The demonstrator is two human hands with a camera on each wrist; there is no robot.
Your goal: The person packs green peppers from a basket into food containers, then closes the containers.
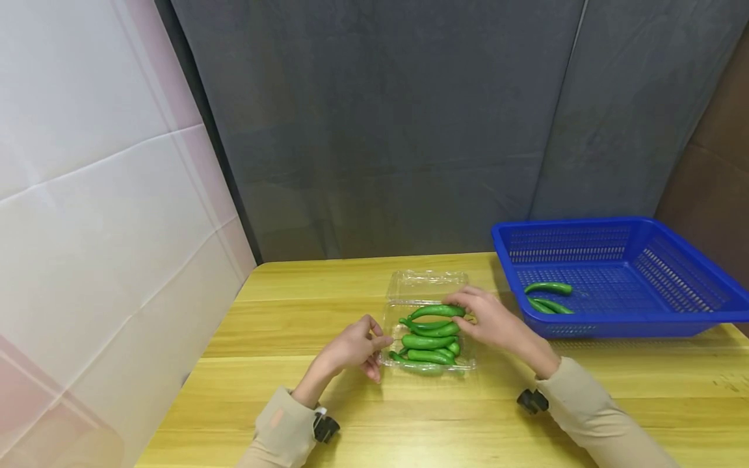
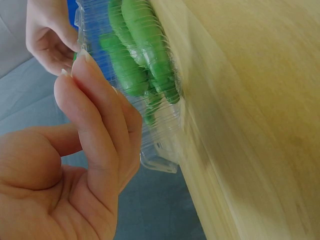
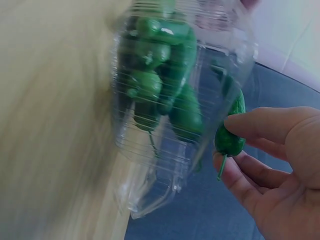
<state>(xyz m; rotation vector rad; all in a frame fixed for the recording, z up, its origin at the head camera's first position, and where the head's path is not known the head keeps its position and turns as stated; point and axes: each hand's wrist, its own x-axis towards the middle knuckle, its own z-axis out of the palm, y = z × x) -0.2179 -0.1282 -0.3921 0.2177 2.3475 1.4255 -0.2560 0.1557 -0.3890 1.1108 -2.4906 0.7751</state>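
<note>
A clear plastic clamshell box [image 1: 475,364] stands on the table with its lid [image 1: 427,286] folded back to the far side. Several green chili peppers [image 1: 430,342] lie in it, roughly crosswise and stacked. At the box's left side my left hand [image 1: 354,348] pinches the rim, its fingers [image 2: 92,95] bent; the thumb tip is hidden in the left wrist view. My right hand [image 1: 488,318] holds one green chili pepper [image 3: 231,127] near its stem end, between thumb and fingers. That pepper is at the rim, over the far right part of the box.
A blue plastic basket [image 1: 620,318] with slotted walls stands at the right, holding a few green chili peppers [image 1: 548,287] near its left side. The wooden table [image 1: 234,403] ends at a dark grey curtain [image 1: 374,143]; a pale panel [image 1: 105,195] rises on the left.
</note>
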